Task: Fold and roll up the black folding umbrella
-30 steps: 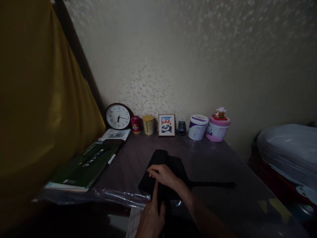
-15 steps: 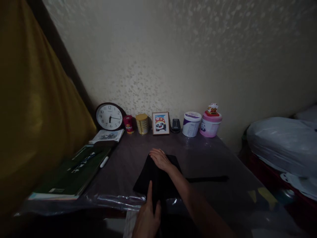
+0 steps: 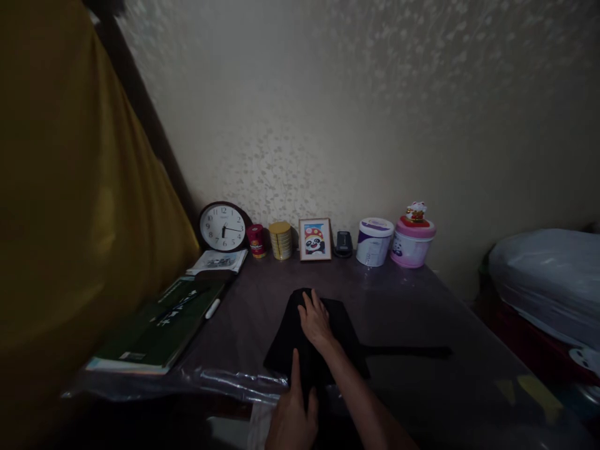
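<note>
A dim room is seen, with a dark table [image 3: 398, 300] under clear plastic, set against a pale wall. A black cloth [image 3: 285, 340] is laid near the front edge of the table, about the middle, and it is already folded into a narrow flat pack. It is pressed by the right hand [image 3: 316, 322], fingers spread flat on its far part, and by the left hand [image 3: 293, 415] at 6 o'clock, index finger stretched out on it, the other fingers curled. Nothing is gripped. A thin black strip [image 3: 407, 352] at 3 o'clock, which seems to belong to the cloth, is not folded in yet. At 9 o'clock green books [image 3: 159, 322] are lying. At 12 o'clock a clock [image 3: 222, 226] and a panda picture [image 3: 315, 239] are lined along the wall.
</note>
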The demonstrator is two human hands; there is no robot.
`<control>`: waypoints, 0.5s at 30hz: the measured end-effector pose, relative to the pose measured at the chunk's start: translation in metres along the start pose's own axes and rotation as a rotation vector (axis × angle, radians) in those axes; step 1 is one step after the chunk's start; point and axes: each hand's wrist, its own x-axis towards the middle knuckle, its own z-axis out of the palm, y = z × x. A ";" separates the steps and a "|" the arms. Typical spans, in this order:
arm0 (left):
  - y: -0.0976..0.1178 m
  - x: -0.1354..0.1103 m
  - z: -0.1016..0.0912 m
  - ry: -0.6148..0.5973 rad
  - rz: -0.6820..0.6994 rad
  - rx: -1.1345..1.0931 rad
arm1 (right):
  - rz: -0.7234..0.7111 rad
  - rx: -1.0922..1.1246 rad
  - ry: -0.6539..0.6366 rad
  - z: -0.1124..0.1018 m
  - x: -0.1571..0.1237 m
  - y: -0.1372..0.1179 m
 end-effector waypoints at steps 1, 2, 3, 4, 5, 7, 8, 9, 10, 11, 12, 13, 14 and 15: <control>0.003 0.000 0.000 -0.003 -0.011 0.042 | 0.018 -0.034 -0.017 0.000 -0.001 -0.006; 0.006 0.000 0.001 -0.011 -0.020 0.083 | 0.039 -0.069 -0.032 -0.001 -0.002 -0.011; 0.009 0.000 0.002 -0.022 -0.024 0.121 | 0.060 -0.104 -0.047 -0.001 -0.004 -0.017; 0.011 0.001 0.003 -0.032 -0.021 0.142 | 0.084 -0.139 -0.063 -0.001 -0.006 -0.021; 0.013 0.001 0.004 -0.044 -0.018 0.151 | 0.108 -0.173 -0.079 -0.001 -0.007 -0.026; 0.012 0.002 0.006 -0.049 0.001 0.117 | 0.149 -0.227 -0.109 -0.001 -0.010 -0.032; 0.008 0.002 0.008 -0.037 0.013 0.071 | 0.158 -0.245 -0.120 0.000 -0.011 -0.033; 0.003 0.002 0.010 -0.022 0.039 0.005 | 0.160 -0.256 -0.126 0.000 -0.012 -0.033; -0.004 0.001 0.012 0.000 0.059 -0.089 | 0.154 -0.259 -0.126 0.000 -0.012 -0.032; -0.011 0.000 0.015 0.038 0.097 -0.230 | 0.146 -0.256 -0.121 0.001 -0.011 -0.030; -0.020 -0.002 0.017 0.043 0.154 -0.385 | 0.138 -0.248 -0.116 0.001 -0.011 -0.027; -0.028 -0.005 0.020 0.091 0.121 -0.540 | 0.130 -0.237 -0.110 0.001 -0.010 -0.025; -0.034 -0.007 0.022 0.124 0.034 -0.654 | 0.124 -0.225 -0.106 0.000 -0.010 -0.023; -0.040 -0.009 0.024 0.125 -0.079 -0.738 | 0.121 -0.212 -0.106 0.000 -0.010 -0.022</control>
